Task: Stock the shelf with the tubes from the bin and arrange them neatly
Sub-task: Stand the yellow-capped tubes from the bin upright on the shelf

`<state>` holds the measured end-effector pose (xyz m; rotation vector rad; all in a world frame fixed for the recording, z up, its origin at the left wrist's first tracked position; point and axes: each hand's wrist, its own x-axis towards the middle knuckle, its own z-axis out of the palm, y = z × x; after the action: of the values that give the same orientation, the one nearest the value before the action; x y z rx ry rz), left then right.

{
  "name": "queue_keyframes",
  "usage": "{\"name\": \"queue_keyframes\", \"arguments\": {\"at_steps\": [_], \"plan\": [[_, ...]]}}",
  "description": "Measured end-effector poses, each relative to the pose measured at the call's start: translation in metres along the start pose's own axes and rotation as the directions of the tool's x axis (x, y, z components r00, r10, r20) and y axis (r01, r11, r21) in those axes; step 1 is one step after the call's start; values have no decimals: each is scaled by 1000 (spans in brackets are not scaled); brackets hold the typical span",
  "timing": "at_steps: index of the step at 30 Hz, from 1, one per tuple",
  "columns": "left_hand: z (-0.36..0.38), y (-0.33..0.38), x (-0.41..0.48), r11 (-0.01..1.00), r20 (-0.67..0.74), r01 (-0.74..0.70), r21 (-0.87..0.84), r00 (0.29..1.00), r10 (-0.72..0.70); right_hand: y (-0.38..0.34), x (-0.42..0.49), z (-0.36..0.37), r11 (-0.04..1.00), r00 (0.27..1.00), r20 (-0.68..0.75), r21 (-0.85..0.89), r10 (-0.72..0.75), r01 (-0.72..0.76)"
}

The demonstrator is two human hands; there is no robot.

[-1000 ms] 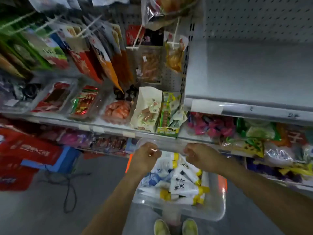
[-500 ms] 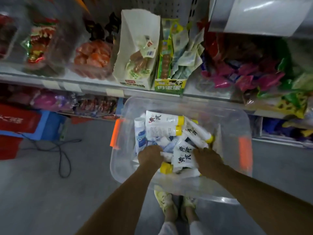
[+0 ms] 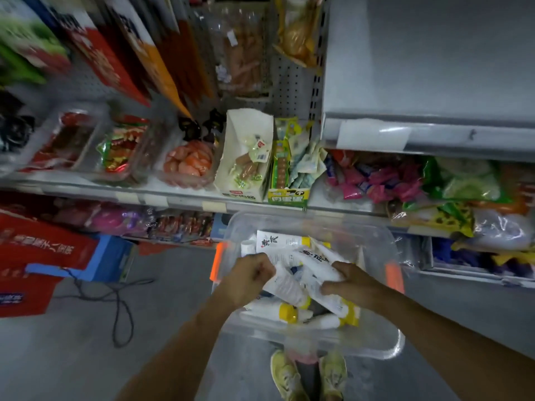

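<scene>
A clear plastic bin (image 3: 385, 340) with orange latches stands below me, holding several white tubes with yellow caps (image 3: 272, 312). My left hand (image 3: 249, 280) grips one white tube (image 3: 285, 286) above the pile. My right hand (image 3: 351, 285) grips another white tube (image 3: 317, 263), its yellow cap pointing down toward me. Both tubes are lifted slightly over the others. An empty grey shelf (image 3: 428, 73) is at the upper right.
The shelf (image 3: 179, 195) ahead holds trays of snacks and open cartons; packets hang on the pegboard above. Coloured packets fill the lower right shelf. A red bag (image 3: 37, 256), blue box and black cable lie on the floor at left. My yellow shoes (image 3: 308, 374) show under the bin.
Both hands went from the bin's far rim down into the tubes, and each has closed round a tube and raised it a little. My view has tilted back up toward the shelves.
</scene>
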<state>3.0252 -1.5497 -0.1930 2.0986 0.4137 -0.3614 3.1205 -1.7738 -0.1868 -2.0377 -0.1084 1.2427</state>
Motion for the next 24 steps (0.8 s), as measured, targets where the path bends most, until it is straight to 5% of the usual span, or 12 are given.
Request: {"name": "queue_keyframes", "arguments": {"at_steps": [6,9,12,16,18,24], "plan": [[-51,65,-11,894,-75,75,-442,990,-120,-55,-42,-12,944,994,99,330,-36,1],[-58,97,-16,798,-237,49,-600,942,-236,-73,-56,-15,849,983,153,528,-99,4],[-46,130,-24,606,-302,26,-795,850,-432,-95,-75,-17,848,976,131,523,-176,83],[-19,182,-45,309,-184,-62,-949,905,-384,-125,-109,-33,849,948,63,466,-313,250],[-11,208,-57,321,-228,-125,-939,923,-310,-133,-130,-50,867,923,-8,341,-384,363],[-1,295,-73,593,-529,-358,-721,837,-139,-132,-203,-130,790,799,-162,131,-579,599]]}}
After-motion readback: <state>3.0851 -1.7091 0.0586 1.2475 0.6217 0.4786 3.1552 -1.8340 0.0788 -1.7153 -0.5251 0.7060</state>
